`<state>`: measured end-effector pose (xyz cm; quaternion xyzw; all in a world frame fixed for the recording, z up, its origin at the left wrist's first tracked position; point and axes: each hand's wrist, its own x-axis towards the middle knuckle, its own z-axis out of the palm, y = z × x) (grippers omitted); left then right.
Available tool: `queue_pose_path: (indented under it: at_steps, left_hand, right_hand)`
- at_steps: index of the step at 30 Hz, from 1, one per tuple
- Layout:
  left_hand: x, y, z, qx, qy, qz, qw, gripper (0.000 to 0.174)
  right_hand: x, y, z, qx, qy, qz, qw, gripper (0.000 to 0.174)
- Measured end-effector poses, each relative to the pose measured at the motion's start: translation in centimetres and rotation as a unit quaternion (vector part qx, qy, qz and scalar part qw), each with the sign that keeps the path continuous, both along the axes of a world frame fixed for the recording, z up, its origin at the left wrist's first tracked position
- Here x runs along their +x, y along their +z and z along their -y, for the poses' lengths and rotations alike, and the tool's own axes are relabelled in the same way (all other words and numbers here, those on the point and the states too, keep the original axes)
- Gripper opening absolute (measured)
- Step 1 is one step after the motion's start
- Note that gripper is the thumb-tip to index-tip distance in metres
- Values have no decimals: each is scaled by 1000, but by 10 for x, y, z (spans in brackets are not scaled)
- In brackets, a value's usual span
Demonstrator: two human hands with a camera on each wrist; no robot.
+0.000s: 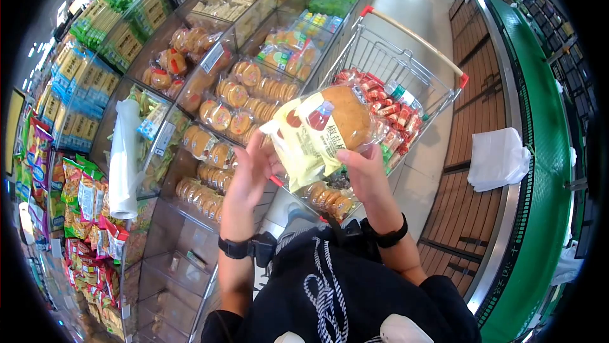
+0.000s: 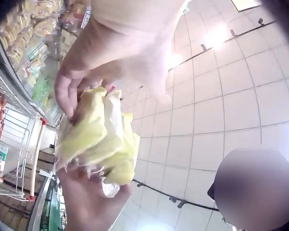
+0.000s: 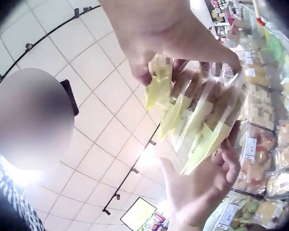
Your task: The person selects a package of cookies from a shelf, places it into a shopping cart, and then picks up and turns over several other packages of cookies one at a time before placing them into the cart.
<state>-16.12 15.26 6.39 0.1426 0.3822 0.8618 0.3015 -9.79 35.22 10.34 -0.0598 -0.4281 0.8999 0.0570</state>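
Several stacked clear packs of round brown pastries (image 1: 347, 113), with yellow and white printed labels, are held up in front of the body. My right hand (image 1: 369, 175) grips their near right side, its thumb over the top pack and its fingers mostly hidden beneath. At the packs' left edge is my left hand (image 1: 249, 175), its thumb raised and apart from them. In the right wrist view, the left hand's fingers (image 3: 229, 161) lie against the packs' edge. Seen from the left wrist, the label ends (image 2: 89, 130) of the packs fan out between both hands.
A shopping cart (image 1: 438, 64) holding red-wrapped goods (image 1: 399, 115) stands just ahead. Bins of packaged biscuits (image 1: 231, 99) line the left, with a roll of plastic bags (image 1: 124, 159) beside them. A slatted wooden display (image 1: 466, 210) with a green ledge (image 1: 539, 216) runs along the right.
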Motion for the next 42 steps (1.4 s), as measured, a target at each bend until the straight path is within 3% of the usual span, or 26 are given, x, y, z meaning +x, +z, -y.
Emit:
queue_pose_path:
  at_steps: [2, 3, 4, 7, 10, 13, 16, 19, 22, 25, 31, 34, 37, 39, 42]
  left_hand:
    - [16, 9, -15, -71, 71, -35, 994, 86]
    - [20, 12, -23, -25, 78, -8, 997, 95]
    - [21, 10, -28, 18, 101, 21, 994, 86]
    - [25, 18, -35, -24, 128, 20, 991, 76]
    - [27, 22, -38, -37, 141, 13, 989, 70]
    - [29, 33, -41, -52, 152, 41, 986, 66]
    - [32, 36, -43, -48, 170, 73, 982, 62]
    - [32, 36, -45, -49, 187, 78, 978, 59]
    - [32, 31, -45, -49, 192, 74, 977, 58]
    - [33, 30, -45, -43, 198, 84, 976, 57]
    - [37, 30, -47, -66, 218, 71, 971, 54]
    - [36, 28, -47, -69, 213, 29, 974, 54]
    - [35, 23, -43, -26, 189, 42, 981, 58]
    - [35, 12, -40, 28, 169, 82, 982, 63]
    - [39, 16, -44, 30, 172, 33, 984, 73]
  right_hand:
    - [2, 2, -1, 25, 27, 26, 999, 58]
    - [4, 3, 0, 37, 42, 39, 998, 59]
    - [6, 4, 4, 64, 42, 19, 997, 60]
    - [7, -1, 12, 160, 44, -21, 986, 62]
    - [4, 5, 9, 164, 63, 3, 984, 58]
    - [6, 15, 7, 96, 83, 11, 992, 54]
    - [6, 6, 0, 153, 104, -13, 983, 49]
    - [4, -5, 7, 89, 2, 10, 996, 41]
    - [1, 11, 9, 7, -17, 38, 999, 38]
    - [2, 7, -3, 108, 82, 42, 990, 45]
    - [-1, 15, 3, 130, 74, 11, 989, 50]
    - [-4, 12, -6, 107, 125, 10, 986, 50]
    - [-4, 12, -12, 239, 136, -45, 960, 52]
    - [-4, 17, -9, 278, 116, -49, 952, 53]
    - [-7, 18, -11, 319, 113, -38, 940, 56]
